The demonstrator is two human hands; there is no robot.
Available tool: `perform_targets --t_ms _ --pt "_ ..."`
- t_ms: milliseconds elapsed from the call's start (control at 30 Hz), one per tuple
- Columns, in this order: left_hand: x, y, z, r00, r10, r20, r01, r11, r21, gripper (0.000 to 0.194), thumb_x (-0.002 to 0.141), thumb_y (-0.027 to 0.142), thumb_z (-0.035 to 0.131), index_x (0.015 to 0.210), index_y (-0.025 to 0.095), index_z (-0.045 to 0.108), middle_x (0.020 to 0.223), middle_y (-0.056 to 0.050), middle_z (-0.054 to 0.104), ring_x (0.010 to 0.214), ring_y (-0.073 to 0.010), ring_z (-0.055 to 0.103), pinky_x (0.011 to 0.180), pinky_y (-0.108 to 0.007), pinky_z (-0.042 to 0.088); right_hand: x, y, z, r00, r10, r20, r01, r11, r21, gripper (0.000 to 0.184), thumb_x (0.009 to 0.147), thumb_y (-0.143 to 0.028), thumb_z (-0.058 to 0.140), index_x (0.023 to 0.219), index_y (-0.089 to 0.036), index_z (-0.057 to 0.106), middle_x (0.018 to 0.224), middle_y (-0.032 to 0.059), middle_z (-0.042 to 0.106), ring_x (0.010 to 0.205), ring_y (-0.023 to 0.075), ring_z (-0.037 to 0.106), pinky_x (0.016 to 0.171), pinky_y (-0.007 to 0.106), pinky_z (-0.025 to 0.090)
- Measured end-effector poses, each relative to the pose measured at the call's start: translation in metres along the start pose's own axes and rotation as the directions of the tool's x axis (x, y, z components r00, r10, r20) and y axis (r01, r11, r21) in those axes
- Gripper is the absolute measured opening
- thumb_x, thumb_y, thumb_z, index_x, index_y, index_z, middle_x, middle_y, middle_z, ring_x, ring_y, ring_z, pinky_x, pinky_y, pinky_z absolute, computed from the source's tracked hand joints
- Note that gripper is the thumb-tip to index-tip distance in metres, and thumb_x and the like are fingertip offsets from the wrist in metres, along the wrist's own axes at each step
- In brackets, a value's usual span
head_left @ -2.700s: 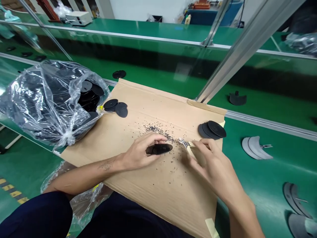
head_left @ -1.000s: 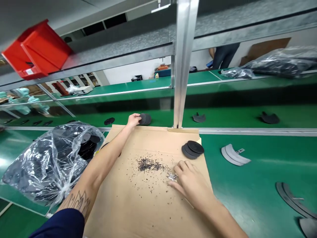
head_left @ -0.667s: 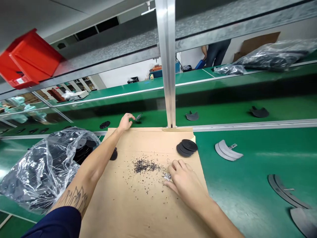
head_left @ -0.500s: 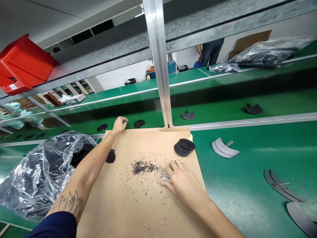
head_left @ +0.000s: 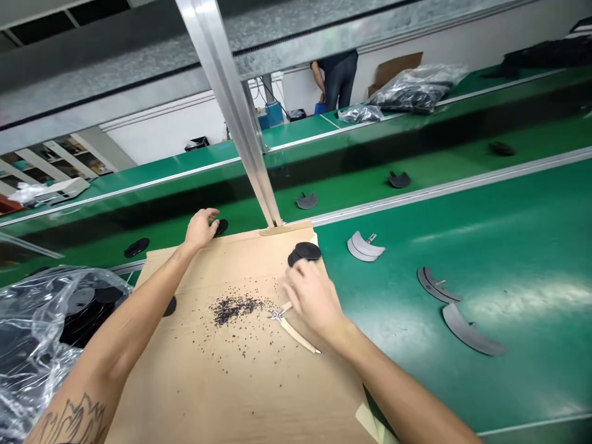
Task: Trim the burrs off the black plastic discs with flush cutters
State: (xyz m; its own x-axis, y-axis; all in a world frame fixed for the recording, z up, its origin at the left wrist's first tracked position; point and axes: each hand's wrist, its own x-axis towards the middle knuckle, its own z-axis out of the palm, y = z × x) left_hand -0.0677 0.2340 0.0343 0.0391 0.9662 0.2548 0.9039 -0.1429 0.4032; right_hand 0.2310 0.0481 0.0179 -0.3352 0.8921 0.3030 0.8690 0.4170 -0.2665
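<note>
My left hand [head_left: 202, 229] reaches over the far edge of the cardboard sheet [head_left: 185, 376], its thumb and fingers apart beside a black disc [head_left: 222, 227] on the green conveyor belt. Blurred a little by motion, my right hand [head_left: 315, 297] is at the near side of a small stack of black discs [head_left: 307, 251], fingers bent and thumb apart; whether they touch the stack I cannot tell. Under and left of that hand, nippers with pale handles [head_left: 296, 335] lie on the cardboard. Small black scraps [head_left: 234, 308] are scattered by their jaws. My left forearm partly covers another black disc [head_left: 170, 306].
A clear plastic bag [head_left: 32, 320] of black discs stands at left. Several curved grey parts [head_left: 469, 330] lie on the green table at right. A metal post [head_left: 240, 117] rises behind the cardboard. Beyond the belt stands a person [head_left: 340, 80].
The view has swung right. My right hand has let go of the nippers and moved toward the disc stack. The belt disc now lies right beside my left hand.
</note>
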Motion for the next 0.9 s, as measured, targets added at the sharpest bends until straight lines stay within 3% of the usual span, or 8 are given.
perform_targets --t_ms 100,267,333,500,600,700,800,900 --pt "-0.025 0.031 0.001 0.982 0.178 0.066 -0.173 0.983 -0.064 0.023 0.083 0.023 0.056 0.099 0.016 0.07 0.106 -0.01 0.071 0.102 -0.0282 0.065 0.101 -0.043 0.05 0.007 0.021 -0.002 0.98 0.163 -0.117 -0.165 0.986 -0.002 0.034 0.095 -0.03 0.057 0.126 -0.017 0.059 0.129 0.02 0.055 0.109 0.032 0.054 0.083 0.043 0.049" --pt "-0.08 0.079 0.01 0.887 0.432 0.165 -0.379 0.883 -0.276 0.021 0.088 0.031 0.057 0.1 0.02 0.07 0.111 -0.008 0.07 0.11 -0.0254 0.064 0.102 -0.043 0.049 0.01 0.044 0.004 0.986 0.136 -0.095 -0.131 0.99 0.054 0.043 0.084 -0.032 0.073 0.123 -0.017 0.063 0.124 0.0172 0.062 0.107 0.0331 0.059 0.087 0.046 0.052" --pt "-0.1 0.091 0.014 0.862 0.476 0.176 -0.374 0.83 -0.413 0.024 0.09 0.032 0.058 0.108 0.019 0.068 0.115 -0.01 0.068 0.11 -0.025 0.063 0.101 -0.045 0.049 0.01 0.046 0.006 0.983 0.14 -0.119 -0.132 0.988 0.078 0.039 0.087 -0.033 0.069 0.122 -0.017 0.063 0.127 0.0178 0.062 0.107 0.0327 0.06 0.089 0.047 0.053" --pt "-0.123 0.108 0.042 0.937 0.257 0.239 -0.053 0.777 -0.627 0.04 0.087 0.032 0.064 0.123 0.015 0.059 0.13 -0.018 0.062 0.103 -0.0231 0.066 0.095 -0.044 0.053 0.013 0.046 0.012 0.97 0.158 -0.183 -0.12 0.972 0.203 0.041 0.089 -0.035 0.063 0.126 -0.016 0.061 0.137 0.019 0.056 0.116 0.0329 0.062 0.091 0.047 0.056" --pt "-0.117 0.118 0.064 0.946 0.212 0.247 -0.002 0.763 -0.646 0.051 0.085 0.03 0.067 0.13 0.012 0.054 0.13 -0.022 0.062 0.091 -0.0205 0.068 0.091 -0.044 0.055 0.015 0.046 0.014 0.969 0.145 -0.202 -0.084 0.955 0.284 0.038 0.086 -0.027 0.062 0.123 -0.017 0.063 0.138 0.018 0.056 0.116 0.0331 0.064 0.088 0.047 0.058" --pt "-0.107 0.128 0.075 0.952 0.21 0.225 -0.002 0.736 -0.677 0.053 0.082 0.023 0.069 0.132 0.012 0.053 0.112 -0.016 0.069 0.077 -0.0166 0.066 0.084 -0.04 0.057 0.016 0.042 0.012 0.965 0.122 -0.231 -0.029 0.928 0.371 0.03 0.086 -0.018 0.055 0.114 -0.018 0.065 0.128 0.0161 0.061 0.109 0.0282 0.067 0.082 0.041 0.061" --pt "-0.106 0.138 0.066 0.958 0.23 0.173 -0.039 0.699 -0.714 0.041 0.079 0.018 0.07 0.119 0.014 0.06 0.095 -0.008 0.07 0.076 -0.0162 0.064 0.079 -0.035 0.056 0.017 0.034 0.007 0.951 0.128 -0.281 0.018 0.885 0.465 0.02 0.089 -0.018 0.049 0.105 -0.018 0.061 0.111 0.012 0.064 0.094 0.0205 0.07 0.073 0.032 0.061" --pt "-0.123 0.141 0.039 0.963 0.251 0.1 -0.102 0.682 -0.725 0.016 0.079 0.018 0.07 0.095 0.016 0.067 0.09 -0.005 0.068 0.087 -0.0197 0.062 0.083 -0.035 0.053 0.016 0.022 0.0 0.93 0.147 -0.336 0.063 0.837 0.543 0.015 0.093 -0.021 0.047 0.107 -0.02 0.052 0.103 0.0082 0.063 0.089 0.0168 0.069 0.075 0.03 0.061"
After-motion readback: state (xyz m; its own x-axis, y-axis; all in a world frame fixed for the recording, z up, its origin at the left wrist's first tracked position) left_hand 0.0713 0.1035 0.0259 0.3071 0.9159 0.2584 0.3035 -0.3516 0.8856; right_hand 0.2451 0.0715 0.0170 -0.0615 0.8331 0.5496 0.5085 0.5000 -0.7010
